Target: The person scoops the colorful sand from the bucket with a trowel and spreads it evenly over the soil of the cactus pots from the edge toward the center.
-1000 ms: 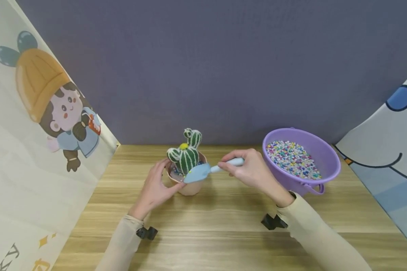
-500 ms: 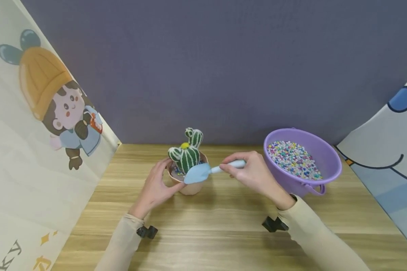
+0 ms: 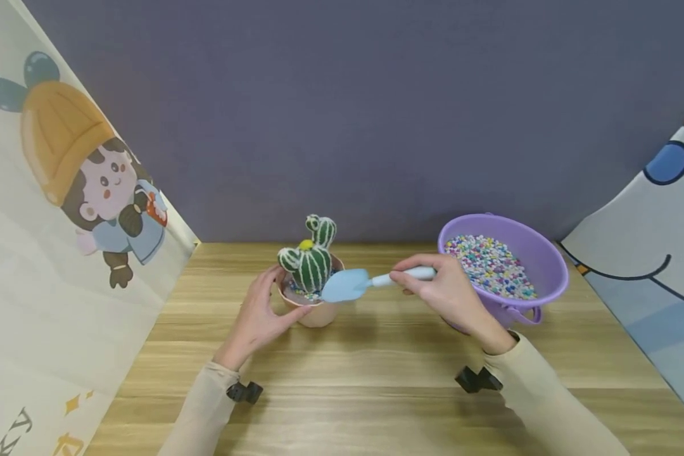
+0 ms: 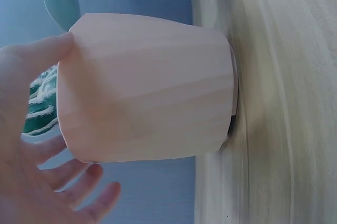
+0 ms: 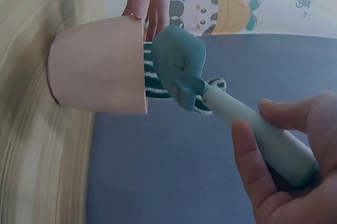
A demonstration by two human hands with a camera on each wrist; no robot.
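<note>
In the head view a pinkish flower pot (image 3: 318, 316) stands upright on the wooden table, a knitted green cactus (image 3: 312, 271) with a yellow flower inside it. Small coloured beads lie round the cactus's base. My left hand (image 3: 260, 320) holds the pot's rim, thumb at the near side and fingers at the left. With thumb and fingers my right hand (image 3: 447, 291) grips the handle of a light blue hand trowel (image 3: 346, 285). Its blade hangs over the pot's right rim; in the right wrist view the trowel (image 5: 181, 60) shows its underside, so its load is hidden.
To the right stands a purple bucket (image 3: 538, 256) partly filled with multicoloured beads (image 3: 490, 266). A dark wall (image 3: 376, 126) rises behind the table (image 3: 342, 392). Printed sheets hang at the left and right sides.
My right hand has drawn the trowel to the right, away from the cactus, its blade now over the pot's right rim. My left hand keeps its place on the pot.
</note>
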